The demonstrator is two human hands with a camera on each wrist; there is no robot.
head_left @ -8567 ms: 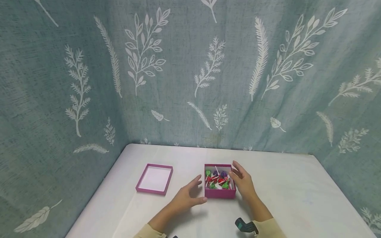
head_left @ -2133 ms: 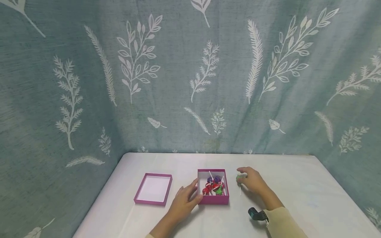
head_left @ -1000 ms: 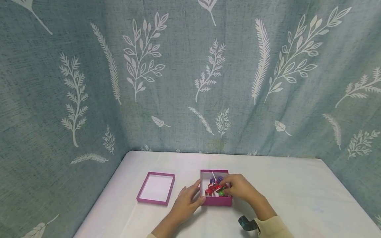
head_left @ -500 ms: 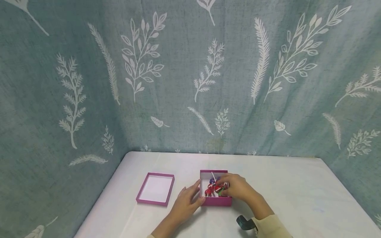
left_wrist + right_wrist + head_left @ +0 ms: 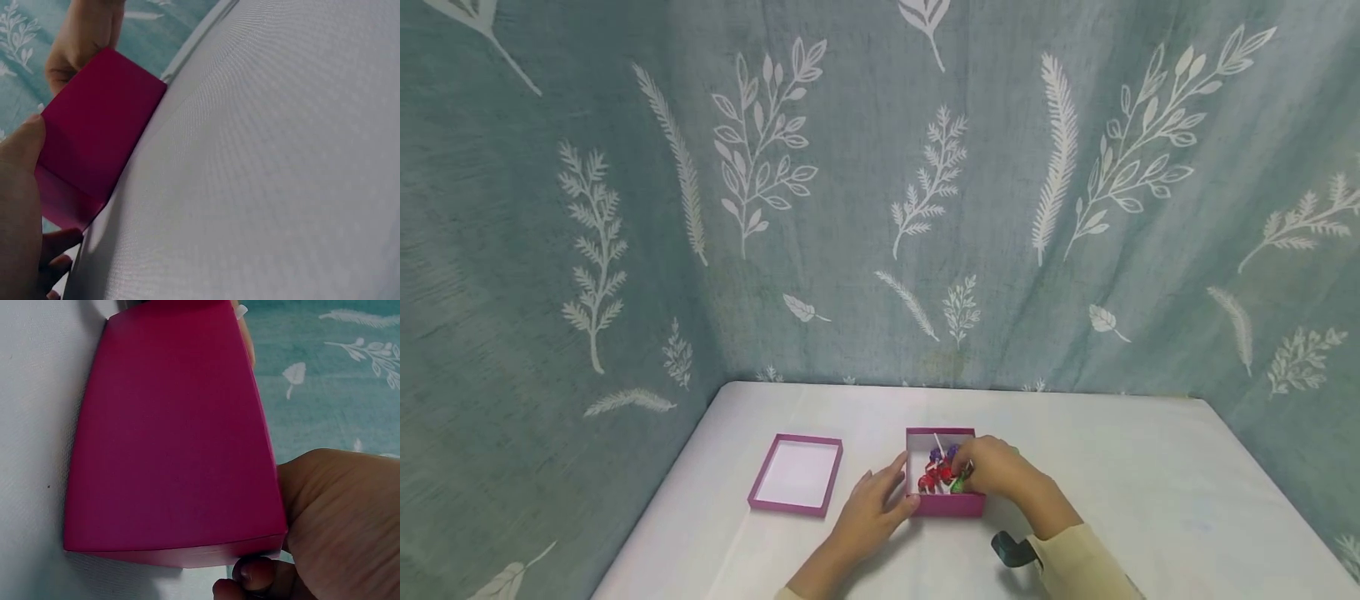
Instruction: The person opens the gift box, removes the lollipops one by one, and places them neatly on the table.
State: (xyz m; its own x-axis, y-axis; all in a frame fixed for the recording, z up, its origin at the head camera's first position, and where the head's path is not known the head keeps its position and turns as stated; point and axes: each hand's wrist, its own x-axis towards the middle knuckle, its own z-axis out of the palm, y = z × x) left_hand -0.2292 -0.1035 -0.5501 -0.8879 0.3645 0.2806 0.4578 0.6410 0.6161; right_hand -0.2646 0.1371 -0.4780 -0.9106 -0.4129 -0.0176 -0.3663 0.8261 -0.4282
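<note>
A magenta square box [image 5: 943, 506] stands on the white table with several wrapped lollipops inside: red ones [image 5: 926, 483] in the middle, purple ones [image 5: 935, 455] behind. My left hand [image 5: 867, 512] holds the box at its left side, thumb at the front corner; in the left wrist view the thumb lies near the box's [image 5: 106, 119] edge. Over the right wall reaches my right hand [image 5: 996, 465], its thumb and fingers pinching at a green lollipop [image 5: 957, 485] that they partly cover. Fingertips [image 5: 256, 573] of this hand show beside the box in the right wrist view.
The box's lid [image 5: 795, 471] lies inside up, left of the box, on the white table [image 5: 1112, 475]. A bit of green [image 5: 1016, 450] peeks out behind my right hand. A leaf-patterned curtain [image 5: 865, 208] hangs along the back and left.
My right hand placed a green lollipop to the right of the box, then returned into the box, its fingers drawing together among the lollipops. The left hand stays at the box's left side.
</note>
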